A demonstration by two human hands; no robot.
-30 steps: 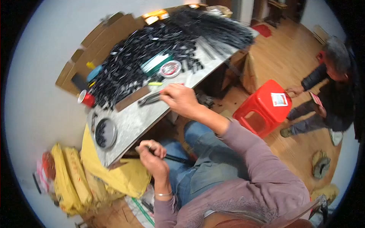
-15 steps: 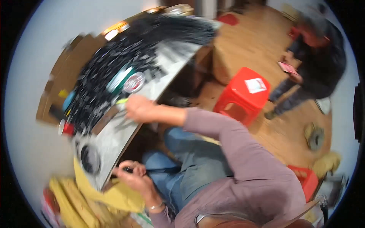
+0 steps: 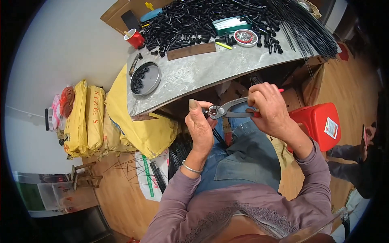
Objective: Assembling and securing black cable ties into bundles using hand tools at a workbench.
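My right hand [image 3: 270, 106] is closed round the red-ended handles of end-cutting pincers [image 3: 232, 112], held above my lap in front of the table edge. The rounded jaws of the pincers reach my left hand [image 3: 200, 130], whose thumb is raised. Its fingers grip a small black piece [image 3: 206, 115] at the jaws; its exact kind is mostly hidden. Thin black rods [image 3: 219, 134] hang below that hand, and I cannot tell whether they join the piece.
On the grey tabletop [image 3: 194, 77] lie a heap of black fittings [image 3: 182, 25], a brown strip [image 3: 192, 52], a green box [image 3: 227, 30] and a round dish [image 3: 159, 78] of black rings. Long black rods [image 3: 308, 32] overhang the right end. A red stool [image 3: 320, 121] stands right, near another person [image 3: 356, 162].
My right hand has come back from the tabletop to my lap with pincers now clearly in it, meeting my left hand. The view has turned; the other person sits farther toward the right edge.
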